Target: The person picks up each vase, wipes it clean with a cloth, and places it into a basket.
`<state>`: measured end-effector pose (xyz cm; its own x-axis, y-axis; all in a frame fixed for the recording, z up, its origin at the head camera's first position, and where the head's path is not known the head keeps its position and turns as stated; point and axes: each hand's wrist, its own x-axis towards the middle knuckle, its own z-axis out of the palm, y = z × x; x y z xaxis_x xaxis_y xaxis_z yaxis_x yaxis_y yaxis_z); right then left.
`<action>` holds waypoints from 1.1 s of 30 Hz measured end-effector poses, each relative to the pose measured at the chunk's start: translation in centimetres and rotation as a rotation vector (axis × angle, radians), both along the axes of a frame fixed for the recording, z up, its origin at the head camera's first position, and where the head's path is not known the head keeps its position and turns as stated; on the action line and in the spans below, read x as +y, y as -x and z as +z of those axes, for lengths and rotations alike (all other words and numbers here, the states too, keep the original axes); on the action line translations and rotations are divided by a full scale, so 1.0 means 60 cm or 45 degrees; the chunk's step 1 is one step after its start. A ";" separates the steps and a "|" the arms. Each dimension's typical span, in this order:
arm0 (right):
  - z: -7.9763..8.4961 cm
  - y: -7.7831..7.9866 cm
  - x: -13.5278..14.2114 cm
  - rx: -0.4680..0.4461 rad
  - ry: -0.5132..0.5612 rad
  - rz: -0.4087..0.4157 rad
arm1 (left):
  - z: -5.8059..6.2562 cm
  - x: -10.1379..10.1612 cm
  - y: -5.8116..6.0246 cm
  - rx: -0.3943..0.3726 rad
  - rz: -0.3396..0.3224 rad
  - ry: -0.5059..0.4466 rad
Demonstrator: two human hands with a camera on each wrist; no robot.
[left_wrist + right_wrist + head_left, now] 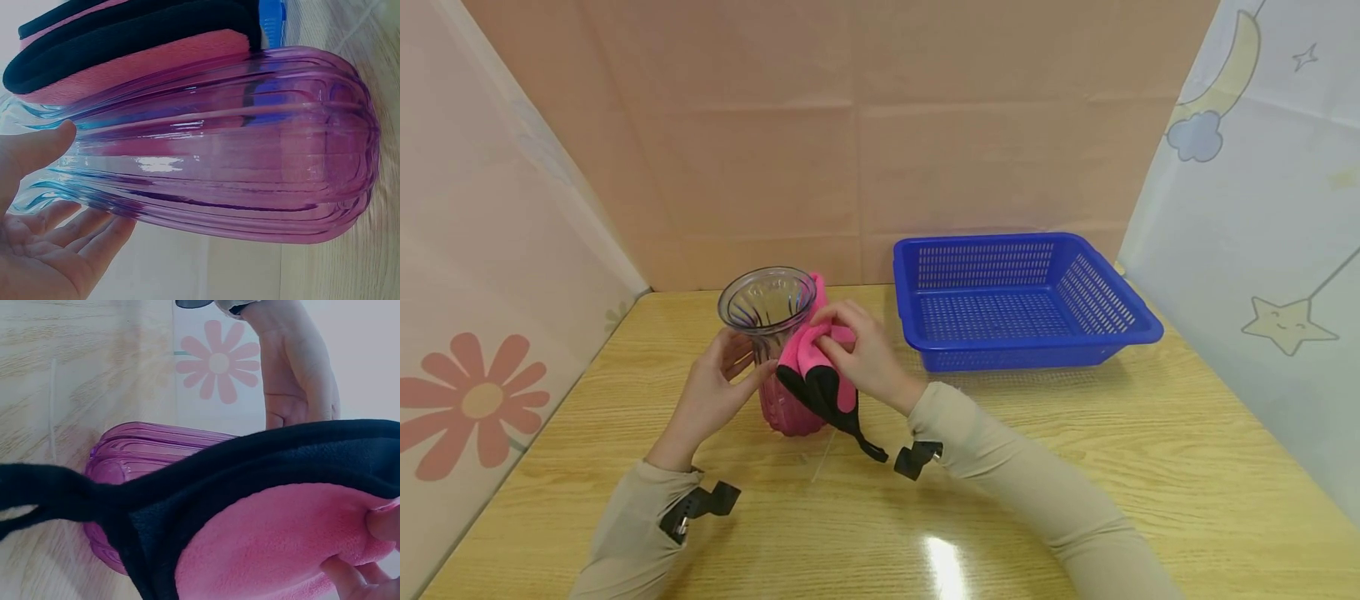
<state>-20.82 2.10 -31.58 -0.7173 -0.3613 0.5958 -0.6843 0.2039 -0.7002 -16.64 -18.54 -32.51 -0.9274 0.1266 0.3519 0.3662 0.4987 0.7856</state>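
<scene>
Fingers of the right hand [871,358]: thumb and fingertips pinched on the pink cloth [262,544] with black trim. Fingers of the left hand [709,396]: thumb on one side, other fingers on the opposite side, gripping the glass vase [219,162] just below its flared rim.

Vase is ribbed, clear bluish at the top, purple-pink toward the base. Position: left of centre on the wood-grain table [812,533], roughly upright, mouth up. Cloth is bunched along the vase's right-hand side as the head view sees it, up near the rim. Its black loop [871,451] hangs off the lower end toward the tabletop.

Thin pale line [823,457] on the table near the vase base; can't tell if strip or mark.

Blue basket [1037,343], perforated walls, sits at the back right, apart from the vase. Peach backdrop [737,150] behind, printed flower [481,400] on the left panel, moon and star on the right. Beige sleeves [1015,467], black mount at each wrist.
</scene>
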 end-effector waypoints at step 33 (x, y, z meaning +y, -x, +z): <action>-0.046 -0.003 0.011 -0.024 -0.222 -0.040 | 0.003 0.002 0.000 -0.059 0.010 -0.019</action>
